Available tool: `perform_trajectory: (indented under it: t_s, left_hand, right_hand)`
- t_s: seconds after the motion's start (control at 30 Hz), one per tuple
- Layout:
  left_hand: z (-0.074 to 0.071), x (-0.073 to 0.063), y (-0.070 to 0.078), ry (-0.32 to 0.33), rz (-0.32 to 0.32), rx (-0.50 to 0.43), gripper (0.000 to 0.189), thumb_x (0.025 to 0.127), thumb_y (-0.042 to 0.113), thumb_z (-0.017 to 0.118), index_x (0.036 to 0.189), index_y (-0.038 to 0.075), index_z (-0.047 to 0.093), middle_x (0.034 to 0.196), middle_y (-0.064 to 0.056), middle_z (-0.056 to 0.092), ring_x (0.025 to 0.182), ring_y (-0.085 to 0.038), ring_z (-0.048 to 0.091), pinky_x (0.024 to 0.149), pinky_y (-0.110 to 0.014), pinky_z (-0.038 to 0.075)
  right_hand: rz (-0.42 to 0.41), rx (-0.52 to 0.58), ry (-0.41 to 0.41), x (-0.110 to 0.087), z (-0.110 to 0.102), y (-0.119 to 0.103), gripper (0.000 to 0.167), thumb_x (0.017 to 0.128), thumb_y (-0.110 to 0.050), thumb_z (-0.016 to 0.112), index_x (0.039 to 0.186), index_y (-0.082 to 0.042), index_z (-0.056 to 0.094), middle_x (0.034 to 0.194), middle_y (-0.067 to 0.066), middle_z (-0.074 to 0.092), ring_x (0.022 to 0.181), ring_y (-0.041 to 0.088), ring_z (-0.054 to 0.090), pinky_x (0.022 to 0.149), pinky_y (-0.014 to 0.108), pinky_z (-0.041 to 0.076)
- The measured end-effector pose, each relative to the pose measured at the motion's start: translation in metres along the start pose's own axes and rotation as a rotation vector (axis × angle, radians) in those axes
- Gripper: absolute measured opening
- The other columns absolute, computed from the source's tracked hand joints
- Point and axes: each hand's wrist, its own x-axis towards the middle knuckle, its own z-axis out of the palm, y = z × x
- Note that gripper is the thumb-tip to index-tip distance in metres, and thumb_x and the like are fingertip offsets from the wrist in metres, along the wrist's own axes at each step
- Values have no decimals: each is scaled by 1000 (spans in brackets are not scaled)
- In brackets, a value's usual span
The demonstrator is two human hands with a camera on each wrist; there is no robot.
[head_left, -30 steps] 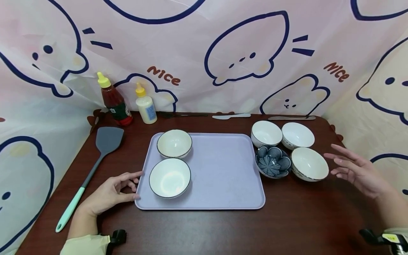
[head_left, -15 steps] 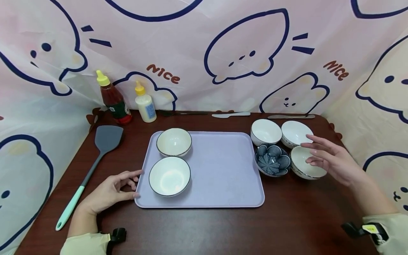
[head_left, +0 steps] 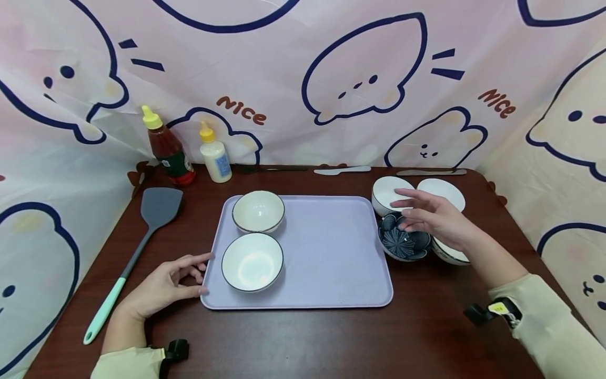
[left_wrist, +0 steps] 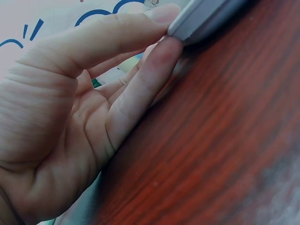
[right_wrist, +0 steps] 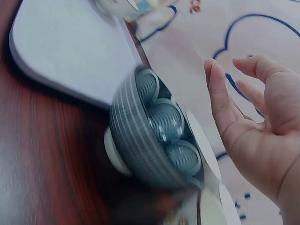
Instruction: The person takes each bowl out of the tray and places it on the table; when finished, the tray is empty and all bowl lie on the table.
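My left hand (head_left: 158, 287) pinches the left rim of a lilac tray (head_left: 331, 252); in the left wrist view the tray edge (left_wrist: 199, 18) sits between thumb and finger. Two white bowls with dark rims stand on the tray's left side, a front bowl (head_left: 252, 262) and a back bowl (head_left: 258, 211). Above a blue flower-patterned bowl (head_left: 399, 243) hovers my right hand (head_left: 437, 218), fingers loosely bent and holding nothing. In the right wrist view that striped blue bowl (right_wrist: 140, 136) is apart from the fingers. White bowls (head_left: 385, 192) beside it are partly hidden by the hand.
A grey spatula with a mint handle (head_left: 106, 305) lies left of the tray. Behind stand a red sauce bottle (head_left: 171, 152) and a white squeeze bottle (head_left: 216, 160). Along the back edge lie a light knife (head_left: 342, 170) and a metal knife (head_left: 431, 172).
My right hand has moved left from beside the right-hand bowls to above the blue bowl. The left hand stays at the tray's rim, and the bowls have not moved.
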Motion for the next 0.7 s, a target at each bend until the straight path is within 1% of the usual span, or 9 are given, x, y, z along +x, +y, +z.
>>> perform_trajectory:
  t_s: [0.07, 0.17, 0.27, 0.33, 0.5, 0.57, 0.7]
  left_hand:
    - [1, 0, -1, -3, 5, -2, 68, 82, 13, 82, 142, 5, 53, 113, -14, 57, 91, -12, 63, 78, -18, 52]
    - [0, 0, -1, -2, 14, -4, 67, 82, 12, 82, 142, 4, 53, 113, -13, 57, 91, -12, 63, 76, -19, 53]
    - [0, 0, -1, 1, 24, -1, 67, 82, 10, 81, 142, 3, 53, 113, -11, 57, 90, -11, 63, 74, -20, 54]
    - [0, 0, 0, 3, 28, -4, 67, 82, 8, 81, 142, 3, 52, 112, -10, 57, 90, -11, 63, 72, -21, 54]
    - [-1, 0, 2, -3, 14, -17, 67, 82, 8, 81, 143, 2, 51, 112, -8, 57, 90, -10, 62, 69, -23, 55]
    - [-1, 0, 2, -6, 8, -20, 68, 82, 9, 81, 143, 2, 51, 112, -8, 57, 91, -10, 62, 70, -23, 55]
    - [0, 0, 2, -5, 5, -21, 68, 82, 9, 81, 143, 2, 51, 112, -9, 57, 91, -11, 62, 70, -22, 55]
  right_hand:
    - [9, -21, -19, 9, 9, -4, 61, 102, -20, 59, 156, -9, 31, 140, 14, 56, 91, 21, 72, 85, 31, 58]
    - [17, -26, -50, 24, 24, -10, 60, 101, -21, 60, 155, -11, 34, 141, 17, 54, 94, 25, 72, 86, 33, 58]
    - [20, -2, -77, 39, 39, -13, 57, 101, -20, 60, 153, -13, 39, 143, 20, 52, 98, 27, 71, 87, 34, 58]
    - [18, 26, -100, 50, 49, -15, 55, 101, -19, 60, 152, -13, 40, 145, 24, 49, 101, 30, 70, 87, 34, 58]
    - [41, 56, -167, 76, 78, -18, 57, 100, -16, 61, 152, -11, 40, 146, 30, 45, 99, 29, 72, 87, 37, 58]
    - [59, 56, -186, 84, 88, -18, 58, 99, -15, 63, 152, -11, 40, 145, 30, 46, 95, 26, 73, 88, 42, 57]
    - [75, 57, -216, 100, 106, -18, 58, 99, -15, 63, 152, -10, 41, 143, 28, 49, 94, 27, 73, 93, 50, 54]
